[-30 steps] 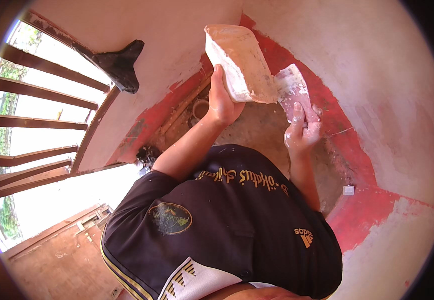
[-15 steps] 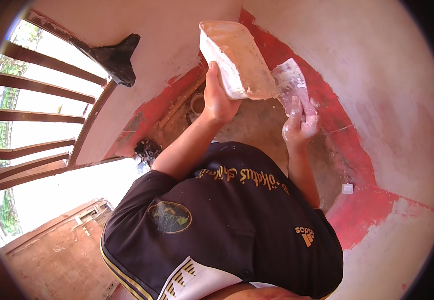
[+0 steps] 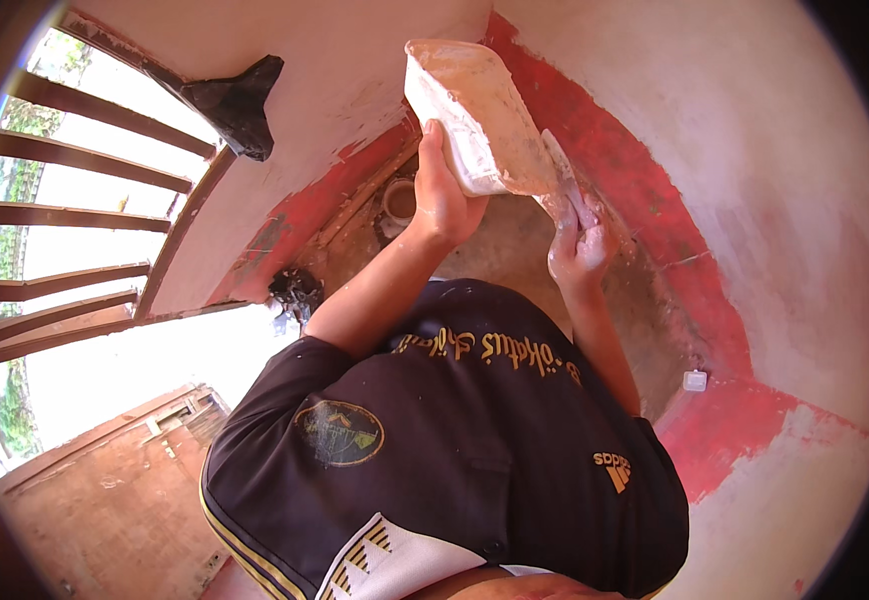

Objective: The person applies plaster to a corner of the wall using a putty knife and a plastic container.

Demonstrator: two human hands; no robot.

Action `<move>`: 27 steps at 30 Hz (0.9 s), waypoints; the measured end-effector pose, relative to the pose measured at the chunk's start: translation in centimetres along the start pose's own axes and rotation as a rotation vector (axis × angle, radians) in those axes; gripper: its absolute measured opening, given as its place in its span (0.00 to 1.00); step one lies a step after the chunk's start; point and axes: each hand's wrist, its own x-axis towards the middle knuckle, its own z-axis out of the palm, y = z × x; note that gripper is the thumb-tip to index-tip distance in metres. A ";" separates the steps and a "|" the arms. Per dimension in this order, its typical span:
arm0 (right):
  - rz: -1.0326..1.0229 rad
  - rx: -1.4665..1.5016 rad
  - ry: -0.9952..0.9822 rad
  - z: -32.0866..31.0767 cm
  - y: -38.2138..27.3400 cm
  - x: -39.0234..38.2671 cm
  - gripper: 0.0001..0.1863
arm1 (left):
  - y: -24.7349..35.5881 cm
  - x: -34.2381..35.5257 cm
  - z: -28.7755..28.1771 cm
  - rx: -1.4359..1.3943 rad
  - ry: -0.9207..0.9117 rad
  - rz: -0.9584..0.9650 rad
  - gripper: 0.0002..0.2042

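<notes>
Left hand (image 3: 443,200) grips your tub (image 3: 475,110) from below; right hand (image 3: 577,248), fingers closed, pinches the scraper (image 3: 563,178) beside it.

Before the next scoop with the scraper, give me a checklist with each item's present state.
1. Left hand grips the white tub from below: ok.
2. Right hand holds the scraper: ok.
3. Scraper blade reaches the tub's lower rim: ok.
4. Amount of paste left inside the tub: cannot tell.
5. Tub level: not ok, it is tilted toward the scraper.
6. Paste loaded on the blade: cannot tell, too blurred.
</notes>
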 end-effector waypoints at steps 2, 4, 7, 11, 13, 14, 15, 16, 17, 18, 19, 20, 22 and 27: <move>0.030 -0.001 0.012 0.0 -0.4 0.4 0.11 | 0.3 -0.1 0.1 0.005 -0.012 0.008 0.29; 0.062 -0.002 0.020 -0.2 -1.1 1.0 0.10 | 0.6 -0.2 0.2 0.009 -0.021 0.017 0.29; 0.117 0.052 0.009 -0.5 -1.9 1.7 0.09 | 1.0 -0.7 0.8 -0.002 -0.001 0.019 0.29; 0.027 0.047 0.016 -0.6 -0.9 0.6 0.09 | 0.5 -0.9 1.4 -0.008 -0.003 0.021 0.29; -0.005 0.041 0.019 -0.6 -0.5 0.2 0.09 | 0.0 -1.0 0.8 0.004 -0.009 0.032 0.29; 0.018 0.038 0.015 -0.6 -0.2 0.0 0.09 | -0.1 -1.0 0.4 -0.002 -0.003 0.014 0.29; 0.040 0.036 0.010 -0.6 -0.2 -0.2 0.09 | -0.1 -1.1 0.1 -0.009 0.002 -0.003 0.29; 0.043 0.038 0.009 -0.6 -0.6 0.2 0.09 | 0.0 -1.3 0.0 -0.006 0.005 -0.004 0.29; 0.057 0.053 -0.012 -0.7 -1.3 0.8 0.09 | 0.2 -1.4 0.0 -0.023 0.008 -0.003 0.29; 0.071 0.068 -0.034 -0.7 -1.8 1.2 0.09 | 0.4 -1.6 -0.1 -0.039 0.011 -0.001 0.29; 0.071 0.063 -0.028 -0.3 -1.7 0.9 0.09 | 0.7 -1.7 0.0 -0.037 0.004 -0.005 0.29; -0.026 0.053 0.022 0.4 -1.4 0.3 0.08 | 1.1 -2.0 0.1 -0.042 -0.007 -0.004 0.29; -0.127 0.048 0.069 0.5 -1.3 0.0 0.07 | 1.4 -2.2 0.1 -0.047 -0.016 0.003 0.29; 0.052 0.031 -0.040 -0.7 -2.4 1.6 0.08 | 1.3 -2.6 -0.2 -0.060 0.019 -0.004 0.29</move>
